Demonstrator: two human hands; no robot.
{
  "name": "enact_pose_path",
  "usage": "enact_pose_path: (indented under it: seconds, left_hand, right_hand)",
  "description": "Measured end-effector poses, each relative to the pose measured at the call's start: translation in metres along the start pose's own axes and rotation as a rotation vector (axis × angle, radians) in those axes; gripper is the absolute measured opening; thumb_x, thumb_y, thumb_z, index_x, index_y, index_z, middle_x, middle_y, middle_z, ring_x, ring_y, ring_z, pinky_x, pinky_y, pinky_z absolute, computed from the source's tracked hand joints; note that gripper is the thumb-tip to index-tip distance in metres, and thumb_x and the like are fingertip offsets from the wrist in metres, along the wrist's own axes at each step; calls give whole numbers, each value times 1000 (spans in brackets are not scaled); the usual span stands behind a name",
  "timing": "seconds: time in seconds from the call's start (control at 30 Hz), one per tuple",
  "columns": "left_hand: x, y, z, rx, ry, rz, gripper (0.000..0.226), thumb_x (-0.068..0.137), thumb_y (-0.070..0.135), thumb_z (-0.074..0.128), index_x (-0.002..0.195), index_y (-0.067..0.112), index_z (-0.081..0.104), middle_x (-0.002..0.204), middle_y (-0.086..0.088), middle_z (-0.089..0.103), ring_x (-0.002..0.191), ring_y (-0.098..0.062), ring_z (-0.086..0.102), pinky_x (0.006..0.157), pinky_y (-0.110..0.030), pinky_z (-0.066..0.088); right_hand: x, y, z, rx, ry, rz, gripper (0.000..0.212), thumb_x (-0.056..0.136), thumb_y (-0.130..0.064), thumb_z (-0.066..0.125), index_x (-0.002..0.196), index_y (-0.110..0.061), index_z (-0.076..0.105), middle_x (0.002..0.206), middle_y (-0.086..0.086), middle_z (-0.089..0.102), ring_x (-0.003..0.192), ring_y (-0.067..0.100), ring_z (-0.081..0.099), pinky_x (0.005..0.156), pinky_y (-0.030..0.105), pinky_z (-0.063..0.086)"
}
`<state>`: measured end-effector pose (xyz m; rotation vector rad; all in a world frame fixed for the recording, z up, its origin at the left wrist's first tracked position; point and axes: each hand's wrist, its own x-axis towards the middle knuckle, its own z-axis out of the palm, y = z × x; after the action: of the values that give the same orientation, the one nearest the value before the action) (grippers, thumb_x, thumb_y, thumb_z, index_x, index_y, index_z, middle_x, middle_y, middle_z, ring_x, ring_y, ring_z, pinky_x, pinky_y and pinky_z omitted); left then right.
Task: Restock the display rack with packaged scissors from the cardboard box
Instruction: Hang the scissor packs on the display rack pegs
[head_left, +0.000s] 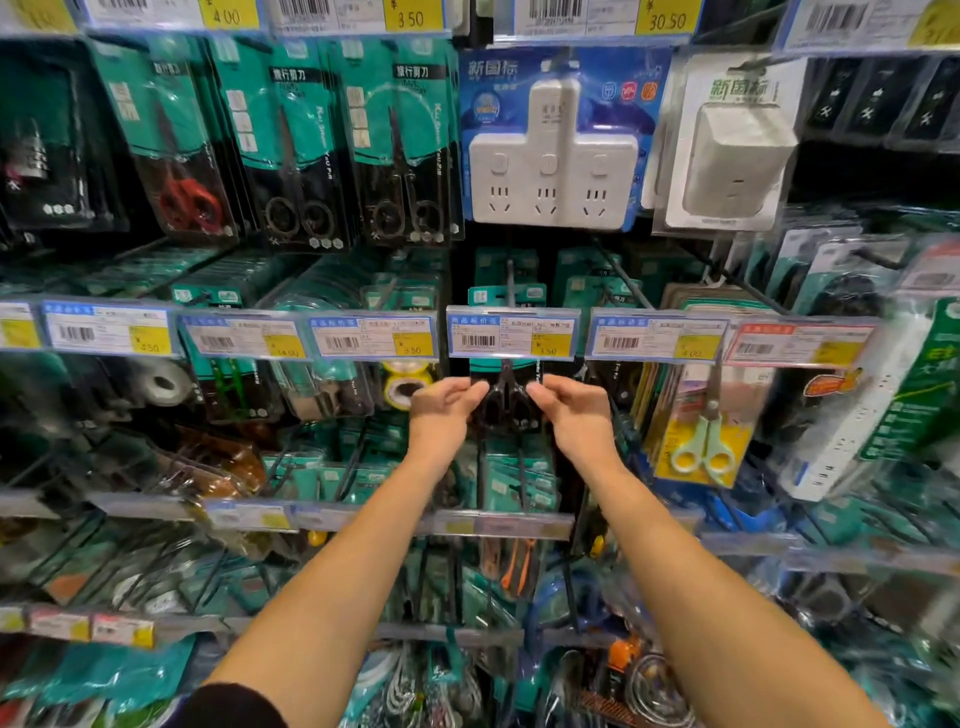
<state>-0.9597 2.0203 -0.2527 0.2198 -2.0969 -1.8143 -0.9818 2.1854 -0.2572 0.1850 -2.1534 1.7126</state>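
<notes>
2 bare hands reach up to a display rack (519, 522). The left hand (441, 410) and right hand (571, 410) each pinch a side edge of 1 pack of black scissors (506, 402), held just under a price tag (511, 338) marked 3.50. Green-handled scissors (701, 447) hang to the right.

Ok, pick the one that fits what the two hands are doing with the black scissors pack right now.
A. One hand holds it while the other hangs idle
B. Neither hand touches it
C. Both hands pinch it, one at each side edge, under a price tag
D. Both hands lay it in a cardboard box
C: the left hand and the right hand each pinch a side edge of the black scissors pack, just below the price tag.
</notes>
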Motion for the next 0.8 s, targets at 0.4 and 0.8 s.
enact_pose_path:
  seconds: [0.4,0.8]
  left_hand:
    - [32,-1,22,-111,114,-58,40,83,9,77,117,-9,65,110,-25,70,89,-20,62,85,-35,53]
    - [12,5,16,238,27,-59,35,103,27,46,111,0,68,112,-17,70,92,-26,60,75,-30,42]
  right_hand:
    - [33,6,16,-33,-3,104,39,84,-19,75,116,3,68,99,15,73,89,18,64,94,42,52]
    - [17,-6,20,-314,-56,158,35,94,-36,60,111,-8,73,106,11,73,102,27,65,76,22,39]
